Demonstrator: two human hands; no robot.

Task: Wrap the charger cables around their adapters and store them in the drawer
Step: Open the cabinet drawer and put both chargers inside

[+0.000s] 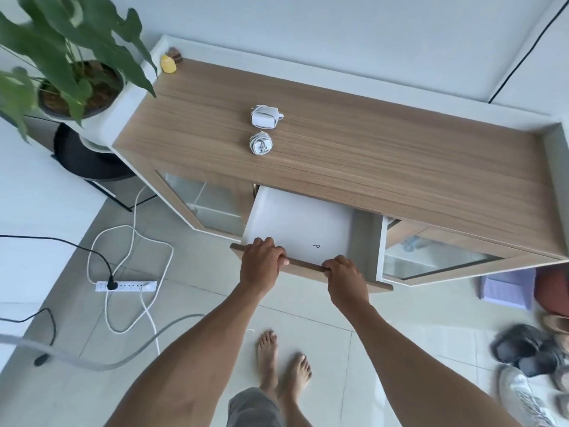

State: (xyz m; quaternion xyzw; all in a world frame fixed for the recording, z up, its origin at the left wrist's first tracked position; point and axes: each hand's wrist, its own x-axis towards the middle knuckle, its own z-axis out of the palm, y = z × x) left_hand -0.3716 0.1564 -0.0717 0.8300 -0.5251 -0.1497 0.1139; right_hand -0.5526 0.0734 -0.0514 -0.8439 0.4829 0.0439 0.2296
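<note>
Head view: both hands curl over the top edge of the pulled-out drawer [365,241], the left hand [263,261] and the right hand [345,274] gripping its wooden front a little apart. Two chargers lie on the desk [385,155], well behind the drawer: a wrapped square adapter [264,118] and, just nearer, a coiled-cable adapter [260,143]. A tiny dark object [316,246] lies on the drawer's white floor.

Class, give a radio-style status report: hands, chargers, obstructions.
Left hand, right hand gripping drawer front edge; drawer open. Far charger and near charger, both wrapped, on cabinet top, not yet stored. Only a tiny dark item on drawer floor.
</note>
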